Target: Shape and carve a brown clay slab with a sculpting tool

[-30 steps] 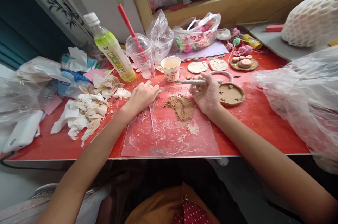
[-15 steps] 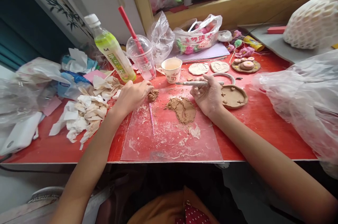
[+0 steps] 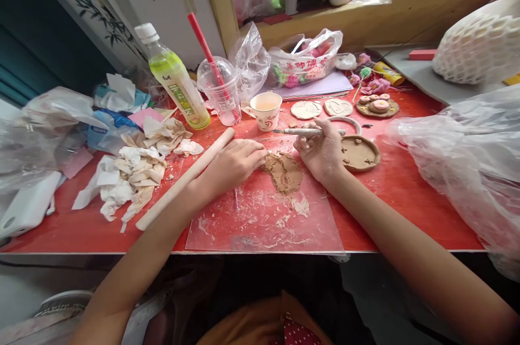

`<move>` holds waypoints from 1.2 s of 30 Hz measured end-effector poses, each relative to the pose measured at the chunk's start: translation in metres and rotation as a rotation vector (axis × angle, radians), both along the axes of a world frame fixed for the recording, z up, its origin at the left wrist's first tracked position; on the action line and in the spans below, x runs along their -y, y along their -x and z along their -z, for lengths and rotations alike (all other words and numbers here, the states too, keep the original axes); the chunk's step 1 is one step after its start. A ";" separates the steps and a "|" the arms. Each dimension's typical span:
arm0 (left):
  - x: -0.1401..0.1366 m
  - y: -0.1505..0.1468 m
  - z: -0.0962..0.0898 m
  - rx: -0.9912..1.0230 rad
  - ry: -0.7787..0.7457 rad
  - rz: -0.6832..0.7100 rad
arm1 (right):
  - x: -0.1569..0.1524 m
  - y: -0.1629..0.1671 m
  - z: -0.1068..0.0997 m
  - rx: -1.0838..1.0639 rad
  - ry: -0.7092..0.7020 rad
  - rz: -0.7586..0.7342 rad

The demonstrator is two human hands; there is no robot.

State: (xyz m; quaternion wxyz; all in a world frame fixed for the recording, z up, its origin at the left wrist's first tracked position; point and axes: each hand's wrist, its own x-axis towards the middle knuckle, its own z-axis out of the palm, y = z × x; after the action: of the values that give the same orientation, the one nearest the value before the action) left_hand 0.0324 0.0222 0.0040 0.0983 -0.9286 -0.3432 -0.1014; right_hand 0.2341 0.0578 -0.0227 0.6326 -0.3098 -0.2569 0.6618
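Observation:
A flattened, rough-edged piece of brown clay (image 3: pixel 285 176) lies on a clear plastic sheet (image 3: pixel 260 239). My left hand (image 3: pixel 233 165) is curled palm down over the sheet, its fingertips at the clay's left edge; whatever is under the fingers is hidden. Between the fingers of my right hand (image 3: pixel 323 150) is a thin, pen-like clay tool (image 3: pixel 298 131), smeared pale and pointing left, held above the clay's right side. A wooden rolling pin (image 3: pixel 182 182) lies alongside my left forearm. Behind my right hand rests a round, rimmed clay dish (image 3: pixel 361 153).
A paper cup (image 3: pixel 266 112) of cloudy liquid, a plastic cup (image 3: pixel 222 96) with a red straw and a green drink bottle (image 3: pixel 176 82) stand behind the sheet. Crumpled tissues (image 3: pixel 132 174) spread leftward. Clay discs (image 3: pixel 306 110) lie behind; a plastic bag (image 3: pixel 459 155) sits at right.
My left hand has moved right, from a small clay lump to the flattened clay's edge, covering the lump and most of a pink stick. The rolling pin now shows. My right hand has barely moved.

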 end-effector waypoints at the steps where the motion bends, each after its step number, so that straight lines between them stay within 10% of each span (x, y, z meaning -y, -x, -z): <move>1: 0.003 -0.004 0.002 0.021 0.037 -0.005 | 0.000 0.000 0.000 0.003 -0.001 -0.001; 8: 0.009 -0.020 0.013 0.250 0.524 -0.163 | 0.000 0.001 0.001 0.047 -0.027 0.007; 16: -0.002 -0.015 0.013 0.559 0.720 -0.156 | 0.000 0.001 0.001 0.079 -0.038 0.004; 25: 0.002 -0.020 0.022 0.775 0.624 -0.206 | 0.002 -0.005 -0.006 0.445 -0.196 0.175; 36: 0.003 -0.022 0.031 0.999 0.637 -0.205 | 0.001 -0.007 0.009 0.753 -0.145 -0.007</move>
State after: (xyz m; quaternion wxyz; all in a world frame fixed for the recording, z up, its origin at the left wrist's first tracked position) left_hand 0.0540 0.0190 -0.0273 -0.3488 -0.7145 -0.4492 -0.4075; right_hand 0.2412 0.0568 -0.0320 0.5119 -0.4848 -0.5183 0.4840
